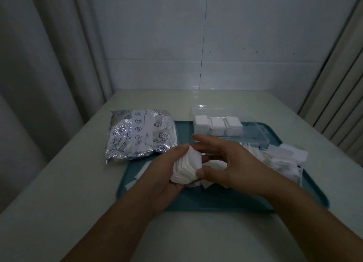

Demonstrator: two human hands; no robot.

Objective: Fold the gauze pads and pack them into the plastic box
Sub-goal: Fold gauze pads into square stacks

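Dim light; a white tiled wall (196, 35) fills the upper frame, pale pleated curtains (39, 65) hang at both edges, above a cream smooth tabletop (78, 183).

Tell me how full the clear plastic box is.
Partly full: the clear plastic box holds three white gauze stacks at its left end; the rest looks empty.

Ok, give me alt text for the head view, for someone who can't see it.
Both hands hold a stack of gauze pads above a teal tray: the left hand cups it, the right hand pinches its edge. Behind, a clear plastic box holds three pad stacks; a foil bag lies left, loose pads right.
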